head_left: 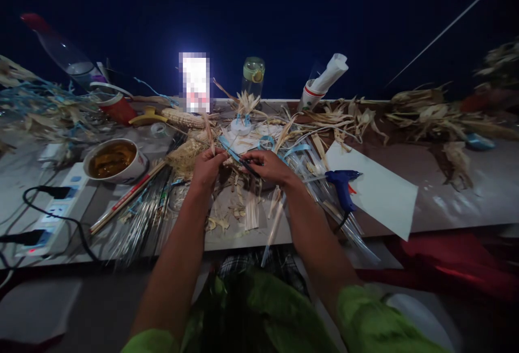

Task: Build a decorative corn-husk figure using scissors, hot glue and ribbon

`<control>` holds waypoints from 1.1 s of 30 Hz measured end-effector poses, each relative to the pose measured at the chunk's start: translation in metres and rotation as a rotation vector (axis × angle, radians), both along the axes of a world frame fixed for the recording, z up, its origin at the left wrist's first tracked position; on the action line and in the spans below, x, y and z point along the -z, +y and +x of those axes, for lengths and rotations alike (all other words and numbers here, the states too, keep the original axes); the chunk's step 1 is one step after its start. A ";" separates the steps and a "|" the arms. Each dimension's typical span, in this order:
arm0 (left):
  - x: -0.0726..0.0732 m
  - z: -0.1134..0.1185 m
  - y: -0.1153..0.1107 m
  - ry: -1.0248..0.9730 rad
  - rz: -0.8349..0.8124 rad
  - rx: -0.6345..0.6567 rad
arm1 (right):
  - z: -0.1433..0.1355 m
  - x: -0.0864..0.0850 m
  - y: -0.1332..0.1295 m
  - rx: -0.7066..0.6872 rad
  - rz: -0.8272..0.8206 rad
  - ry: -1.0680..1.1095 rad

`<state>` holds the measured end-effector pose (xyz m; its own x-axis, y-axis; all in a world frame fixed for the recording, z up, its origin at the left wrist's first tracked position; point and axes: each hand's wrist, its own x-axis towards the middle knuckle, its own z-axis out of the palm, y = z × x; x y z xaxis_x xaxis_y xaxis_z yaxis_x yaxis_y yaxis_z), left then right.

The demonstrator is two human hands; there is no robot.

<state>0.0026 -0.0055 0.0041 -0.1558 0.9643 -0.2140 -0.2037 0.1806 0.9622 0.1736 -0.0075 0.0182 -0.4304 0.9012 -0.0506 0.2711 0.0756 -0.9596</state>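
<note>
My left hand (207,168) is closed in a pinch on an upright strip of dried corn husk (210,135). A light-blue ribbon (229,149) slants from near its fingertips toward my other hand. My right hand (268,167) is closed around a dark tool that looks like scissors (251,168), its tip by the ribbon. Whether the blades touch the ribbon is too small to tell. Just beyond my hands, a tuft of husk tied with blue (246,107) stands on a small white base (240,127). More blue ribbon (297,149) lies to the right.
Left are a bowl of brown liquid (113,161), a power strip (57,215) with cords, thin wires (146,223) and a corn cob (184,119). Right are a blue glue gun (343,185), clear sticks (352,234) and a white sheet (377,191). A bottle (253,74) stands behind.
</note>
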 end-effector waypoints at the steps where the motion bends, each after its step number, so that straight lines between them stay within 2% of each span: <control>1: 0.000 0.000 0.000 -0.006 -0.001 0.002 | 0.001 0.001 0.000 0.003 0.006 -0.005; 7: -0.003 0.001 0.001 -0.003 -0.017 -0.003 | 0.007 0.007 0.004 -0.009 0.063 -0.084; 9: -0.004 0.001 0.000 -0.004 -0.015 -0.003 | 0.007 0.005 0.003 0.027 0.094 -0.133; 11: -0.005 0.000 -0.001 -0.012 -0.011 0.001 | 0.006 0.002 0.002 0.108 0.170 -0.248; 15: -0.002 -0.001 -0.001 0.015 0.011 0.050 | 0.004 -0.004 -0.002 0.265 0.369 -0.628; 19: -0.001 0.002 -0.002 0.083 0.032 0.064 | 0.003 -0.003 -0.003 0.251 0.376 -0.832; 22: -0.003 0.005 -0.003 0.096 0.014 0.075 | 0.001 -0.001 -0.004 0.217 0.328 -0.836; 28: -0.002 0.005 -0.003 0.091 -0.003 0.095 | -0.001 -0.004 -0.006 0.269 0.302 -0.779; 30: 0.000 0.004 -0.002 0.109 -0.011 0.123 | 0.000 -0.005 -0.005 0.310 0.348 -0.682; 33: 0.004 0.003 -0.001 0.138 -0.010 0.190 | -0.004 -0.004 -0.001 0.359 0.396 -0.395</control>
<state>0.0060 -0.0060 -0.0003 0.0002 0.9770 -0.2131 -0.0315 0.2130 0.9765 0.1695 -0.0086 0.0220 -0.1171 0.9681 0.2215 0.6705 0.2416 -0.7015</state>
